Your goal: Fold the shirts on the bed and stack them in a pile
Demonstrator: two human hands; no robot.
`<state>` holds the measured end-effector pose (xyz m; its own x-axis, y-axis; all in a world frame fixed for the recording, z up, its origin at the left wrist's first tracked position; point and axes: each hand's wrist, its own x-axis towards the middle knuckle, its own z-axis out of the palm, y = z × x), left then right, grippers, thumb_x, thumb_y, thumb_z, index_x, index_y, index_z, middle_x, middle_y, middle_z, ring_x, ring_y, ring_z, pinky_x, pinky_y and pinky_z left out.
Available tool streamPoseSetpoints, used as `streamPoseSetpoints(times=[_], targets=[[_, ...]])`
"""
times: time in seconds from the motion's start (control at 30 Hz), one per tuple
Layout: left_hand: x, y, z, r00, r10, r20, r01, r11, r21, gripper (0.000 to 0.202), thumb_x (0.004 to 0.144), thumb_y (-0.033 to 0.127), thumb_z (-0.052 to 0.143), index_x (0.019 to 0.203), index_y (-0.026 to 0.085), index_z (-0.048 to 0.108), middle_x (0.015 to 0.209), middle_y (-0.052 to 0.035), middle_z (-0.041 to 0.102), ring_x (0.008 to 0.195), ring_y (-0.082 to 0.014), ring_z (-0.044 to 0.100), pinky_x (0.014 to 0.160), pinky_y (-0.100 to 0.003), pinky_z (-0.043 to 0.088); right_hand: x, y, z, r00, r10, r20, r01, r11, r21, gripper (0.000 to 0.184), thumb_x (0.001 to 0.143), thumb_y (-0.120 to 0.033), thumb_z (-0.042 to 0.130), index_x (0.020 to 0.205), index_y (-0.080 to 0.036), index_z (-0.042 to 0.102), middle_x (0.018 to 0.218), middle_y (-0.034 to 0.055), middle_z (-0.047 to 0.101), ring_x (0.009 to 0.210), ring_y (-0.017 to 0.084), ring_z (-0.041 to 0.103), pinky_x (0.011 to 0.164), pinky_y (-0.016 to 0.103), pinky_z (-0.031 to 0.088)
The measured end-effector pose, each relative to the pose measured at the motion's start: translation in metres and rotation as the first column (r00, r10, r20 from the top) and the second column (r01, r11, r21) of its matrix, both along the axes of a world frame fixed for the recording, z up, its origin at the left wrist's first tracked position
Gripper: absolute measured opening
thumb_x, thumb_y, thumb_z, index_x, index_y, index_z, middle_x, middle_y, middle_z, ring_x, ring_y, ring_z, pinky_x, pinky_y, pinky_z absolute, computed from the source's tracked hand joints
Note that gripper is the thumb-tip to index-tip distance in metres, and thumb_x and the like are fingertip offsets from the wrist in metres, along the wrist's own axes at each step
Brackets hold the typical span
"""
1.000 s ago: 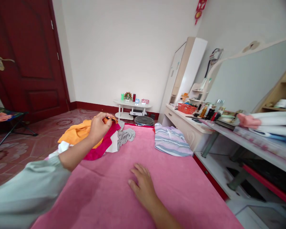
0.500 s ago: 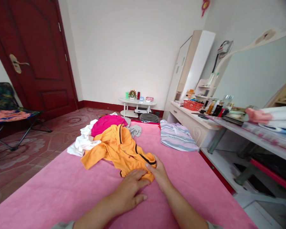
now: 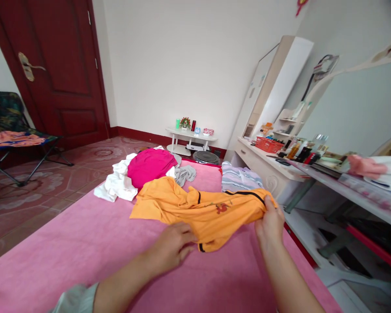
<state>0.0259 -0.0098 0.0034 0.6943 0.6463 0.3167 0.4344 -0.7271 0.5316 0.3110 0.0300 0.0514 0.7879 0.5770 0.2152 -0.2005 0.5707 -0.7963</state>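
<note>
An orange shirt [image 3: 182,211] with black trim and a small red print lies stretched across the pink bed cover [image 3: 94,256]. My right hand [image 3: 271,221] is closed on the shirt's right end, thumb on top, and holds that end raised a little off the bed. At the lower edge of the fabric is my left hand [image 3: 172,245], palm down, its fingertips against the cloth and its thumb apart. Behind the shirt sit a bright pink garment [image 3: 153,167], white clothes [image 3: 119,184] and a crumpled grey cloth [image 3: 185,174].
Striped folded clothing [image 3: 241,177] lies at the bed's far right. Along the right stands a dressing table [image 3: 263,163] with a red basket [image 3: 267,144] and bottles. A low white table [image 3: 190,134] is by the wall; a folding chair [image 3: 16,139] stands left.
My right hand has moved right and up, pulling one end of the orange shirt with it. The shirt is now spread wider and its red print shows. My left hand has shifted slightly left.
</note>
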Motion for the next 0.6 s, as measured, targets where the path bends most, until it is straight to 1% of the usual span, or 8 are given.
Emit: streamPoseSetpoints(times=[0.1, 0.17, 0.23, 0.3, 0.4, 0.5, 0.53, 0.6], targets=[[0.012, -0.018, 0.007, 0.972, -0.205, 0.112, 0.222, 0.96, -0.173, 0.019, 0.083, 0.024, 0.056, 0.095, 0.022, 0.069, 0.086, -0.003, 0.068, 0.081, -0.0166, 0.06, 0.074, -0.024, 0.044, -0.009, -0.008, 0.014, 0.987, 0.156, 0.024, -0.153, 0.983, -0.097, 0.024, 0.068, -0.028, 0.07, 0.088, -0.017, 0.065, 0.086, 0.0013, 0.07, 0.077, 0.016, 0.067, 0.074, 0.029, 0.056], [0.017, -0.026, 0.012, 0.946, -0.271, 0.18, 0.314, 0.904, -0.291, 0.019, 0.083, 0.024, 0.055, 0.094, 0.02, 0.071, 0.083, -0.0017, 0.069, 0.074, -0.0145, 0.061, 0.069, -0.021, 0.044, -0.03, -0.019, 0.022, 0.896, 0.443, 0.03, -0.425, 0.874, -0.235, 0.027, 0.067, -0.03, 0.073, 0.089, -0.015, 0.066, 0.086, 0.0055, 0.071, 0.077, 0.02, 0.068, 0.072, 0.032, 0.056], [0.016, -0.025, 0.017, 0.958, -0.168, 0.232, 0.248, 0.892, -0.377, 0.02, 0.084, 0.026, 0.053, 0.086, 0.017, 0.071, 0.076, -0.0017, 0.069, 0.067, -0.0137, 0.06, 0.063, -0.021, 0.043, -0.057, -0.034, 0.03, 0.684, 0.729, 0.028, -0.674, 0.646, -0.358, 0.032, 0.07, -0.034, 0.072, 0.094, -0.013, 0.067, 0.09, 0.0092, 0.071, 0.08, 0.022, 0.068, 0.072, 0.033, 0.056], [0.012, -0.019, 0.023, 0.945, 0.062, 0.322, 0.089, 0.897, -0.433, 0.021, 0.084, 0.032, 0.056, 0.088, 0.016, 0.069, 0.078, -0.003, 0.068, 0.07, -0.0153, 0.06, 0.064, -0.022, 0.044, -0.081, -0.051, 0.036, 0.497, 0.867, 0.04, -0.783, 0.468, -0.41, 0.037, 0.075, -0.038, 0.068, 0.104, -0.014, 0.066, 0.098, 0.0103, 0.07, 0.087, 0.023, 0.067, 0.076, 0.034, 0.054], [0.004, -0.006, 0.03, 0.785, 0.279, 0.554, 0.041, 0.868, -0.495, 0.046, 0.077, 0.042, 0.064, 0.115, 0.017, 0.057, 0.106, -0.008, 0.065, 0.096, -0.0209, 0.06, 0.082, -0.027, 0.046, -0.104, -0.071, 0.043, 0.345, 0.932, 0.111, -0.82, 0.357, -0.448, 0.047, 0.082, -0.043, 0.061, 0.123, -0.02, 0.057, 0.117, 0.0088, 0.064, 0.104, 0.023, 0.062, 0.085, 0.036, 0.051], [0.001, 0.004, 0.029, 0.658, 0.382, 0.648, 0.137, 0.786, -0.603, 0.06, 0.074, 0.04, 0.069, 0.126, 0.02, 0.047, 0.118, -0.0089, 0.06, 0.104, -0.0225, 0.058, 0.088, -0.031, 0.045, -0.106, -0.072, 0.041, 0.183, 0.944, 0.273, -0.789, 0.307, -0.532, 0.05, 0.083, -0.043, 0.059, 0.129, -0.024, 0.053, 0.131, 0.0067, 0.055, 0.122, 0.023, 0.049, 0.098, 0.038, 0.041], [0.001, 0.007, 0.027, 0.636, 0.424, 0.644, 0.156, 0.747, -0.646, 0.056, 0.073, 0.037, 0.069, 0.123, 0.02, 0.05, 0.115, -0.0081, 0.062, 0.099, -0.0218, 0.06, 0.085, -0.03, 0.047, -0.103, -0.067, 0.037, 0.167, 0.93, 0.327, -0.761, 0.332, -0.557, 0.045, 0.084, -0.042, 0.057, 0.125, -0.022, 0.057, 0.128, 0.0072, 0.057, 0.12, 0.023, 0.05, 0.099, 0.039, 0.04], [0.0, 0.01, 0.023, 0.597, 0.496, 0.63, 0.205, 0.665, -0.718, 0.043, 0.073, 0.03, 0.068, 0.113, 0.019, 0.056, 0.103, -0.0056, 0.067, 0.088, -0.0196, 0.063, 0.077, -0.028, 0.048, -0.094, -0.052, 0.022, 0.254, 0.87, 0.423, -0.669, 0.474, -0.572, 0.036, 0.085, -0.036, 0.054, 0.116, -0.019, 0.064, 0.114, 0.0087, 0.065, 0.104, 0.022, 0.06, 0.093, 0.038, 0.045]])
